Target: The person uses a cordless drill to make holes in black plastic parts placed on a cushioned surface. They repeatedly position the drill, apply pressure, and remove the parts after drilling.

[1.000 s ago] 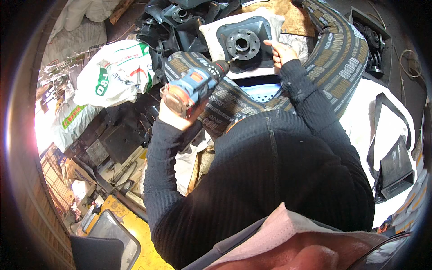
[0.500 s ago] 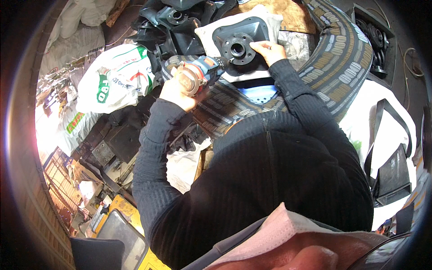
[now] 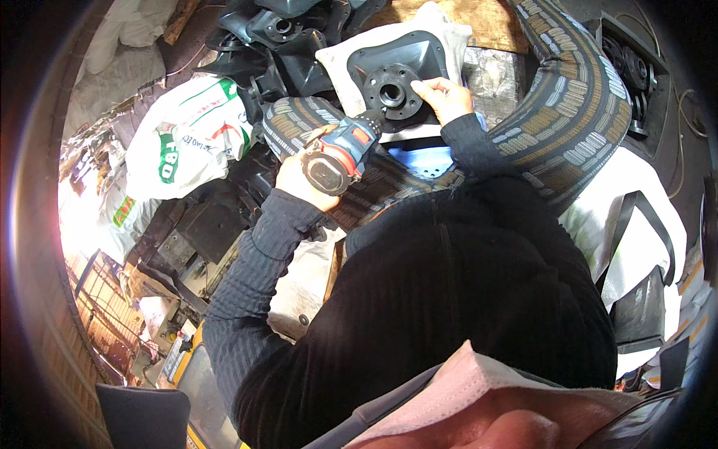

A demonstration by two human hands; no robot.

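The drill point(image 3: 357, 138) was blue, red and black; the flanged part point(image 3: 401, 69), black.
The cushion point(image 3: 591, 112) showed tan and pale dashes on charcoal; the bag point(image 3: 196, 142) was white with green and red print.

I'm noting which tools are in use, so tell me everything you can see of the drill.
The power drill has a blue body with red trim, apparently plastic, and a dark chuck at the front. Its rounded rear end is dark, rimmed in red. The left hand holds it, hiding part of it. It points up and right in the view, toward the black flanged part; whether its tip touches that part, I cannot tell.
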